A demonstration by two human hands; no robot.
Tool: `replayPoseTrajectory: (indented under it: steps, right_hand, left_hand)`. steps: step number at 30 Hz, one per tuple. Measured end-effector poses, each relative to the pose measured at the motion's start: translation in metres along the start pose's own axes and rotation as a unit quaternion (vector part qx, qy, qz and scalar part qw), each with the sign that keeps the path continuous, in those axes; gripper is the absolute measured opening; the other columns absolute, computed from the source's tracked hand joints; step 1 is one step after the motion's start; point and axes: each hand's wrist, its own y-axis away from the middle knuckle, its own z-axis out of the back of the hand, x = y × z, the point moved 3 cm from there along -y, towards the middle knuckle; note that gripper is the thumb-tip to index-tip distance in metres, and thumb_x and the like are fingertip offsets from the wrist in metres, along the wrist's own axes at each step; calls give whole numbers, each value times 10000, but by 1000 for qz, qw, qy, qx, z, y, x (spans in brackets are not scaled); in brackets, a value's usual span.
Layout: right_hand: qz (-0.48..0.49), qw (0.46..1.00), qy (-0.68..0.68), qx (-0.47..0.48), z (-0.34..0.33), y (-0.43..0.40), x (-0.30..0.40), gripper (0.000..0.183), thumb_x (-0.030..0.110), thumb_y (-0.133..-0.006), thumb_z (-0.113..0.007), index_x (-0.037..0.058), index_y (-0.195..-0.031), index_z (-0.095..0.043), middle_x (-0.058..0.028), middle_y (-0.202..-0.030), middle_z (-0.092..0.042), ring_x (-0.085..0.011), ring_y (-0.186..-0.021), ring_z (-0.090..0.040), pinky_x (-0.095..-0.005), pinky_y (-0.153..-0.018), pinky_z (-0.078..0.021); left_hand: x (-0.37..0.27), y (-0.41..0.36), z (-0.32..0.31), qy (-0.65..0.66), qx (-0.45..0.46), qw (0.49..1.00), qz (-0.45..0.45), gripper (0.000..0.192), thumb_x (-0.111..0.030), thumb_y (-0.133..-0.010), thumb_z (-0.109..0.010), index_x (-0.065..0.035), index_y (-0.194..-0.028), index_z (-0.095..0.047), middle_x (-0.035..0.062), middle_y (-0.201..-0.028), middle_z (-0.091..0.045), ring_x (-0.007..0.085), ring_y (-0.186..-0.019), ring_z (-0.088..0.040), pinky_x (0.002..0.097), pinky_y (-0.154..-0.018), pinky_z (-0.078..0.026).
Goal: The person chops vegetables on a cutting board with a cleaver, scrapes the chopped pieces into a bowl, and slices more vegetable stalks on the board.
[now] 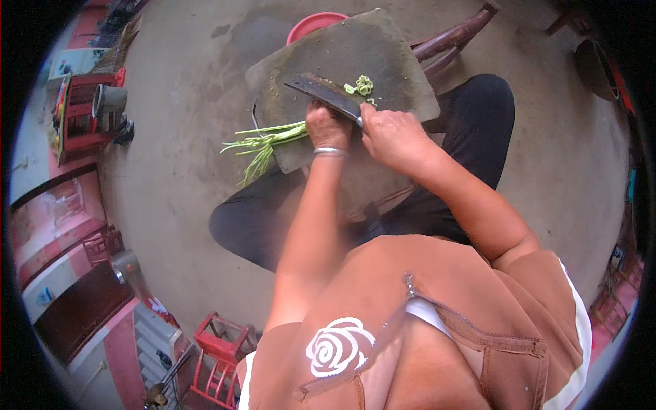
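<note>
A worn cutting board (400, 56) lies before me at knee height, tilted in the view. My left hand (328, 125), with a silver bangle at the wrist, grips a bunch of thin green stalks (277, 136) whose ends hang past the board's left edge. My right hand (392, 133) is closed around the handle of a cleaver (328, 93). The dark blade slants over the board, just beyond my left fingers, and partly hides them. A small heap of chopped green pieces (364, 85) sits on the board beyond the cleaver's handle end, with a few bits scattered nearby.
A red plastic basin (315, 25) shows behind the board's far edge. To its right is a dark wooden piece of furniture (451, 38), partly hidden. A grey bucket (109, 101) is by a red stand at left. A red chair (220, 353) stands at lower left.
</note>
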Motion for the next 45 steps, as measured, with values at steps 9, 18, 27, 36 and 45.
replayPoseTrajectory:
  steps: [9,18,27,36,45]
  right_hand:
    - [50,997,-18,-53,-3,-15,-11,269,176,-820,-581,-7,-996,-496,-240,-797,-632,-403,-808,-622,-503,-709,-480]
    - [16,999,-44,-28,3,2,-3,247,179,-826,-577,-4,-967,-490,-241,-798,-629,-415,-797,-615,-514,-705,-471]
    - [26,998,-44,-40,0,-12,-12,250,183,-828,-579,-3,-970,-491,-236,-796,-625,-417,-811,-611,-514,-713,-469]
    - [9,998,-61,-34,10,11,-1,213,162,-802,-576,-30,-890,-547,-260,-819,-638,-414,-810,-634,-499,-737,-497]
    - [26,997,-46,-57,-3,-15,-10,242,182,-826,-584,-5,-956,-502,-243,-783,-626,-426,-810,-610,-512,-720,-471]
  left_hand:
    - [1,-1,-4,10,-28,999,14,137,-152,-693,-685,-62,-791,-653,131,-849,-640,366,-800,-575,441,-727,-467]
    - [5,0,-1,22,-35,999,7,159,-119,-679,-675,-77,-831,-655,125,-811,-636,364,-804,-564,446,-730,-460]
    - [-1,1,-2,12,-50,998,-24,130,-97,-675,-651,-60,-797,-628,146,-788,-622,375,-764,-577,445,-681,-465]
    - [3,5,0,10,-35,999,-6,126,-103,-690,-646,-50,-799,-614,138,-797,-604,358,-791,-544,457,-712,-448]
    - [-2,4,-4,23,-74,997,-22,108,-87,-688,-631,-62,-789,-603,145,-752,-595,383,-765,-557,459,-668,-447]
